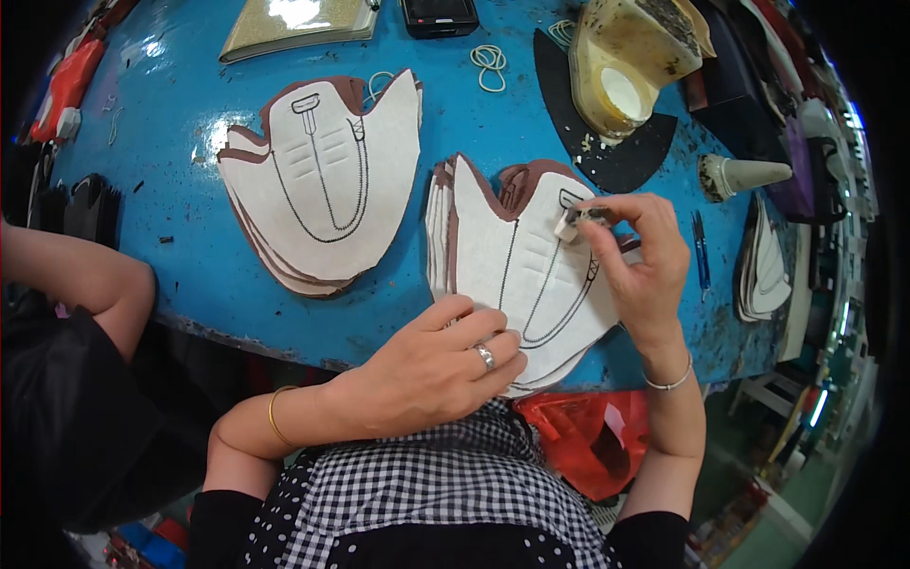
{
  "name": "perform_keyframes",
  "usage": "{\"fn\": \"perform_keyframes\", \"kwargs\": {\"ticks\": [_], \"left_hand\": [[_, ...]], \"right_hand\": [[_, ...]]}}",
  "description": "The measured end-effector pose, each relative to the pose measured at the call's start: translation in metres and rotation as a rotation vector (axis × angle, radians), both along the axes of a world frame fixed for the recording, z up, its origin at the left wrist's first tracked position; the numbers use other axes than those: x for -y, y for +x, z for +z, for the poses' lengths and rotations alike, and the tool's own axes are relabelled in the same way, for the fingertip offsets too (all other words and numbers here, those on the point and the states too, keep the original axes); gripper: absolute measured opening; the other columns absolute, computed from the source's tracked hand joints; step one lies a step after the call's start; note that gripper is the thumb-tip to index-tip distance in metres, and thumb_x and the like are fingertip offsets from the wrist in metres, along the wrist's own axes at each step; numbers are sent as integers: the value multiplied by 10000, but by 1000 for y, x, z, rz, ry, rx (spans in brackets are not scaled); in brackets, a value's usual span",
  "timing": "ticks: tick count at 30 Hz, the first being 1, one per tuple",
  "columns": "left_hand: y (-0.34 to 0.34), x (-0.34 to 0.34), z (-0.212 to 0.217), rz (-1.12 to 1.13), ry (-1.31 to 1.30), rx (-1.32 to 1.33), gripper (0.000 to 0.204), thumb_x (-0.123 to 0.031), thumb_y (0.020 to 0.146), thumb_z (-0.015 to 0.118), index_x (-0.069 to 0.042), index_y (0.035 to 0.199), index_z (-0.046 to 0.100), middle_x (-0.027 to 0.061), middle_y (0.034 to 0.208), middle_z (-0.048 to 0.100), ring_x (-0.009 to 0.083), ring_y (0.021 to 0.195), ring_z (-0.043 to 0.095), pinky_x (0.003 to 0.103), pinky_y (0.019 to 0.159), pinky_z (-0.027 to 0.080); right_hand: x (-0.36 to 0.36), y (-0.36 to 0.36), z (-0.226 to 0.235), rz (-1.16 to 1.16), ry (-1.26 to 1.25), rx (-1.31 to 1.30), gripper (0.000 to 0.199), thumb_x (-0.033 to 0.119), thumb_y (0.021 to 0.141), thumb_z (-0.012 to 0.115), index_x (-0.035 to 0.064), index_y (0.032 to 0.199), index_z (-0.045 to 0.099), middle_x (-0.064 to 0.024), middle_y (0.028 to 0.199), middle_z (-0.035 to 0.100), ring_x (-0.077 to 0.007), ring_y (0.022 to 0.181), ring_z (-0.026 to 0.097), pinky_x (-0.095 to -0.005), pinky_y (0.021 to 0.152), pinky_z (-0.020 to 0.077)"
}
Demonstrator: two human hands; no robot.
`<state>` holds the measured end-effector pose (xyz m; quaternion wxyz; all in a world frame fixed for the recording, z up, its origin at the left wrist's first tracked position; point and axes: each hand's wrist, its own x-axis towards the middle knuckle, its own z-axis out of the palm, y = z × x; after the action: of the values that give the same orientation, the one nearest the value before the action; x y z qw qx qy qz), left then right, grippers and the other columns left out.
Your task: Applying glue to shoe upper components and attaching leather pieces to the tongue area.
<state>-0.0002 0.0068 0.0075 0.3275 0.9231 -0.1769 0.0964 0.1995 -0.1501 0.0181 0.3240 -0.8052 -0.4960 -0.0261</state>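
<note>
No legible text, no readable labels, numbers or signs

My left hand (445, 368) lay palm down at the lower centre of the frame, its fingers (474, 327) loosely bent and pointing right. My left forearm (332, 412) ran to it almost level from the lower left. My right hand (654, 251) was raised right of centre, thumb (609, 258) and index finger (621, 205) in a pinch that aimed left. My right forearm (678, 427) climbed steeply from the lower right.
</note>
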Motion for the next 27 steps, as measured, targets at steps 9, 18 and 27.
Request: {"fn": "perform_keyframes", "kwargs": {"ticks": [9, 18, 27], "left_hand": [[7, -7, 11, -61, -3, -86, 320, -148, 763, 733, -42, 1062, 694, 67, 1101, 655, 231, 1063, 614, 388, 888, 499], [15, -2, 19, 47, 115, 217, 370, -130, 708, 687, -91, 1074, 729, -14, 798, 541, 149, 781, 571, 345, 824, 461], [-18, -88, 29, 608, 291, 309, 367, -68, 642, 784, -154, 995, 733, -2, 764, 488, 200, 711, 504, 402, 771, 440]], "right_hand": [[13, -9, 16, 170, 10, -40, 251, 68, 743, 821, 73, 968, 709, -38, 854, 689, -185, 743, 610, -307, 723, 464], [-17, 129, -5, -309, 308, -203, 146, 152, 915, 735, 35, 990, 692, 19, 864, 632, -63, 750, 528, -219, 702, 446], [-15, 133, -1, -249, 64, 77, 167, 195, 920, 737, 39, 965, 701, 23, 920, 633, -79, 788, 517, -241, 716, 453]]}}
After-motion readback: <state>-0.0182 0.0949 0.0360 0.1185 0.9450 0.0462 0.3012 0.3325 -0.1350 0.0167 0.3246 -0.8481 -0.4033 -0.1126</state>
